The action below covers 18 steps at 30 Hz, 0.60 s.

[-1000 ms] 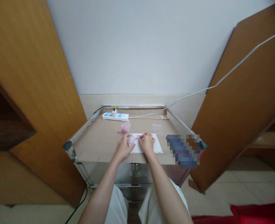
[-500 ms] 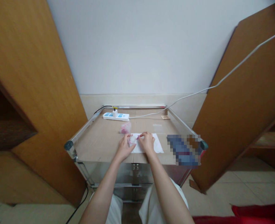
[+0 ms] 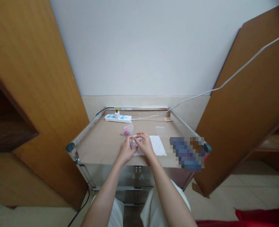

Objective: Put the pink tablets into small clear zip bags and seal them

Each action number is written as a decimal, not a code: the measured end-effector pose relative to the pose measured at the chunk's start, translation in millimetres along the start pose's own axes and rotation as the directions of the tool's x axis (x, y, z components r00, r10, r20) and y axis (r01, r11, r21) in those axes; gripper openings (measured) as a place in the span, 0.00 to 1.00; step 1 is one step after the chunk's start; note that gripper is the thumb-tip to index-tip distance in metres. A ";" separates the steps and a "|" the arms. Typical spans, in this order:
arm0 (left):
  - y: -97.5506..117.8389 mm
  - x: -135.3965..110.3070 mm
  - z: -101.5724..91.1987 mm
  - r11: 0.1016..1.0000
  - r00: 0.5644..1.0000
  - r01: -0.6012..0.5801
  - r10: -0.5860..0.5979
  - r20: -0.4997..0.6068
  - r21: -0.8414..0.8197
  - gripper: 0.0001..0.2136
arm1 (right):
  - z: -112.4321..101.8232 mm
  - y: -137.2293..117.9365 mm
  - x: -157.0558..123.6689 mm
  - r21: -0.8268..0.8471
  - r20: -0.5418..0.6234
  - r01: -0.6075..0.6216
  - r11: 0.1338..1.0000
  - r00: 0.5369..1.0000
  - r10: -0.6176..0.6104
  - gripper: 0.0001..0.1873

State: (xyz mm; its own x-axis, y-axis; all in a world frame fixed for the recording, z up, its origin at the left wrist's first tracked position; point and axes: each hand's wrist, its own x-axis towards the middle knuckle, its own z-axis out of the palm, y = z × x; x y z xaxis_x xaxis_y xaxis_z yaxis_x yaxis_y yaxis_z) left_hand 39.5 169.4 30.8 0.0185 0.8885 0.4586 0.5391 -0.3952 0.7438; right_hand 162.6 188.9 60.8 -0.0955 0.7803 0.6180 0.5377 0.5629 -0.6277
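1. A white wall [image 3: 141,47] rises behind a metal-framed cart, with tall wooden panels [image 3: 35,94] [image 3: 248,110] leaning in on both sides and a tiled floor [image 3: 224,195] below.
2. The cardboard-lined worktop [image 3: 99,145] carries a white power strip [image 3: 118,118] at its far edge, with a plug in it and a white cable [image 3: 224,85] running off to the right.
3. Near the middle sits a small clear bag of pink pieces [image 3: 127,130], just beyond the hands.
4. A sheet of white paper [image 3: 157,145] lies at the front of the worktop, and a flat clear plastic sleeve [image 3: 160,130] lies beyond it.
5. A small clear plastic piece [image 3: 133,143] sits between the hands, at the paper's left edge; its exact shape is hard to tell.
6. The left hand [image 3: 127,150] has its fingers [image 3: 130,139] drawn narrow on that piece, apparently pinching it.
7. The right hand [image 3: 146,145] curves close beside it, fingers [image 3: 139,135] narrow over the paper's edge; whether they hold anything, I cannot tell.
8. A pixelated patch [image 3: 186,152] hides whatever lies at the right.
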 end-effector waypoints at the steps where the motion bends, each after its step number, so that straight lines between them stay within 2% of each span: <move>1: 0.1 0.0 -0.2 1.000 1.000 -0.001 0.001 0.004 -0.002 0.22 | 0.1 -0.4 -0.1 -0.001 0.012 0.001 1.000 1.000 -0.001 0.07; 11: -0.1 0.6 -0.4 0.999 1.000 -0.013 0.013 0.008 -0.052 0.21 | 9.8 7.4 0.4 0.028 0.123 -0.016 0.999 0.992 0.013 0.06; 18: 1.3 0.6 -1.6 0.997 1.000 0.002 -0.002 0.002 -0.075 0.21 | 15.1 11.8 1.9 0.064 0.134 -0.017 0.998 0.991 0.008 0.07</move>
State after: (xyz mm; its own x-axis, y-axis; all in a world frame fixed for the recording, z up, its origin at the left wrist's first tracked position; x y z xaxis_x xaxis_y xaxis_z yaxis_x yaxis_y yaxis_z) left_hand 38.9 169.1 32.8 0.0193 0.8897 0.4561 0.4742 -0.4097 0.7793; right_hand 156.1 201.1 47.4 -0.2024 0.8142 0.5441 0.4843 0.5661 -0.6670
